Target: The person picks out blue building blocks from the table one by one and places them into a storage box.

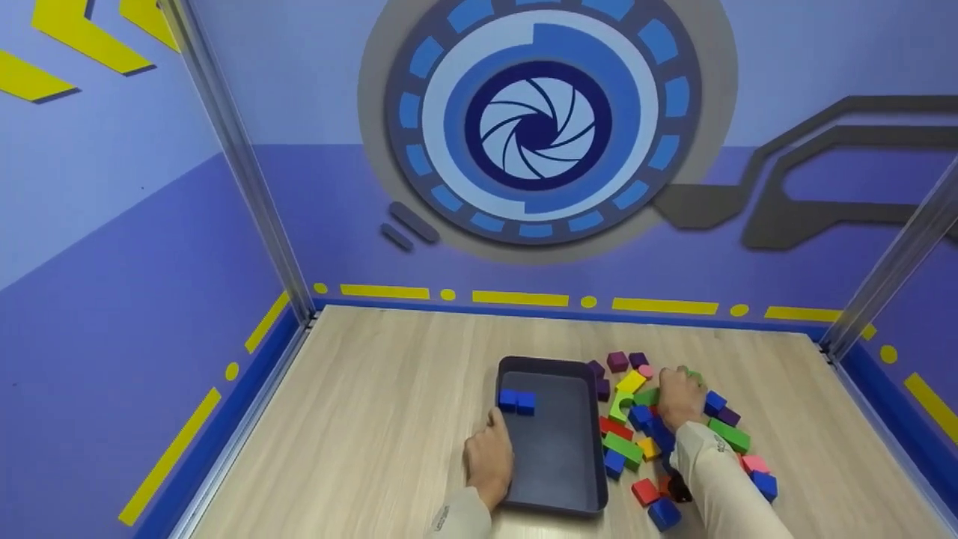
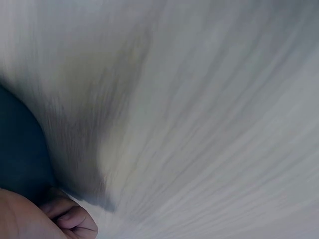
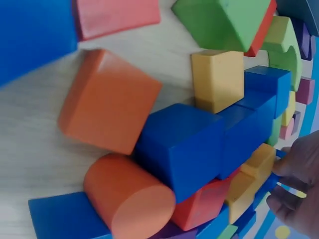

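In the head view, with 12 o'clock at the far wall, the left hand [image 1: 490, 458] sits between 8 and 9 o'clock on the dark rectangular tray [image 1: 557, 479], its fingers curled round the rim. Two blue cubes [image 1: 517, 402] lie side by side in the tray, toward 1 o'clock from that hand and near 9 o'clock from the right hand [image 1: 681, 397].

The right hand reaches down into the loose toy blocks beside the tray, its palm turned under. In the right wrist view its fingertips stand apart, close to blue and yellow pieces (whether they pinch one, I cannot tell).

Around the right hand, a green block [image 1: 694, 376] shows just beside it at 1 o'clock, and another blue cube [image 1: 715, 402] lies near it at 3 o'clock. A long green block [image 1: 728, 435] lies at 4 o'clock, and a light green arch block [image 1: 617, 411] toward 9 o'clock. At 10 o'clock is a small pink piece [image 1: 645, 370] touching a yellow block [image 1: 630, 382].

An orange cylinder [image 3: 129, 194] lies on its side in the right wrist view, at 8 o'clock from the fingers, on the wood-grain table [image 1: 389, 404].
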`<act>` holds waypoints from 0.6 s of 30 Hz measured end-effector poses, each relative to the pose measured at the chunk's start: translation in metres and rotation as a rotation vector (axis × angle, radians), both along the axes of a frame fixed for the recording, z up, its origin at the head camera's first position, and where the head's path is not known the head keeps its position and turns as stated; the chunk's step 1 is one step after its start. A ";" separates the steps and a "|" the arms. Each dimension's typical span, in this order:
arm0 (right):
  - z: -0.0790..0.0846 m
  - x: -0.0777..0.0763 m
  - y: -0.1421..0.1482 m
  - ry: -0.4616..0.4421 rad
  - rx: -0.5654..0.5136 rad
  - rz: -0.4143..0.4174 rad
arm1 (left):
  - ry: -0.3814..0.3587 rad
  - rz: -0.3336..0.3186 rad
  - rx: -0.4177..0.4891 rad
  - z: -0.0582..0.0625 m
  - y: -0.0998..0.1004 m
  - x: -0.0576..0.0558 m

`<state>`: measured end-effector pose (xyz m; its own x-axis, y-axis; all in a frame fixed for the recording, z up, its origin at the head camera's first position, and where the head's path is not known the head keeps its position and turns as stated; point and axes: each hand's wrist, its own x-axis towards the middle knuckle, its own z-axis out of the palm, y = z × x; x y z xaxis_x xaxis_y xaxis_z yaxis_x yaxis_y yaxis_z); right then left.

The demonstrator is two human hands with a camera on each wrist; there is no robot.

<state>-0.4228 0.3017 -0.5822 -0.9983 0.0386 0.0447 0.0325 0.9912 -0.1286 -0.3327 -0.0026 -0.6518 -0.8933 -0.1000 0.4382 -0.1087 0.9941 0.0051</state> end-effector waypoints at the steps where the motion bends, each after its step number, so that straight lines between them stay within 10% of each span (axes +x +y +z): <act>1: 0.003 0.001 -0.001 0.020 -0.003 0.006 | 0.001 0.001 0.003 0.000 0.000 0.000; 18: 0.039 0.013 -0.021 0.165 -0.043 0.086 | 0.067 0.003 -0.018 -0.002 0.000 0.002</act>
<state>-0.4099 0.2804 -0.5429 -0.9773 -0.0416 0.2077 -0.0774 0.9829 -0.1671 -0.3304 -0.0026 -0.6542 -0.8617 -0.0937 0.4986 -0.1114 0.9938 -0.0058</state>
